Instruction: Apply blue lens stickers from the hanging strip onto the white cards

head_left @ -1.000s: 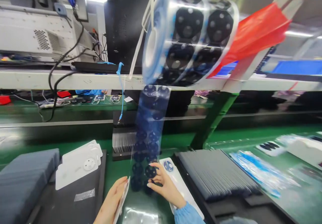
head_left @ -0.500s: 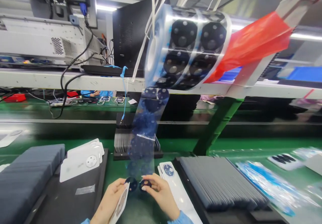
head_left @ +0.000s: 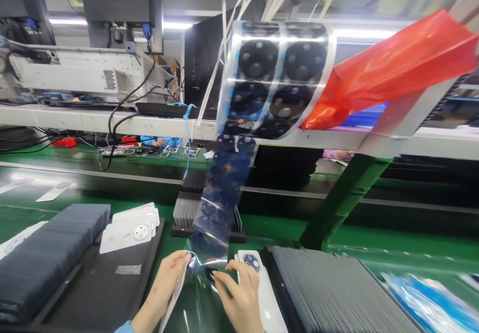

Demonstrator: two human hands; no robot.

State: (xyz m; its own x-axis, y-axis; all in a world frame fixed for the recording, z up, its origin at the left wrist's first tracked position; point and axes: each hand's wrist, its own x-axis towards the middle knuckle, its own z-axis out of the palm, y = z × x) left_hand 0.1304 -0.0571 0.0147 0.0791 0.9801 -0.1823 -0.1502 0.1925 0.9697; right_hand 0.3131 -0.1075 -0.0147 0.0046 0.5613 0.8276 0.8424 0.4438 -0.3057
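My left hand (head_left: 164, 282) is closed on a thin white phone back cover (head_left: 176, 290), held nearly edge-on. Its fingertips also meet the left edge of a hanging clear strip of film (head_left: 219, 203) that carries round black stickers. This strip runs down from a large roll (head_left: 279, 81) above. Thumb and fingers of my right hand (head_left: 241, 290) pinch a round black sticker (head_left: 210, 274) near the strip's lower end. Just beyond the right hand lie white back covers (head_left: 267, 288), the top one with a dark round camera area.
A black tray of grey panels (head_left: 325, 288) stands at the right, and dark stacked panels (head_left: 56, 258) lie left. White covers (head_left: 129, 228) rest on a black tray. Behind the strip is a rack (head_left: 185, 210). A green post (head_left: 344, 198) and red plastic (head_left: 392, 68) occupy the right side.
The view has shifted, so the shelf and post appear farther right. The strip's lower end now shines between my hands. My right hand's fingers have spread somewhat, with the sticker still at their tips.
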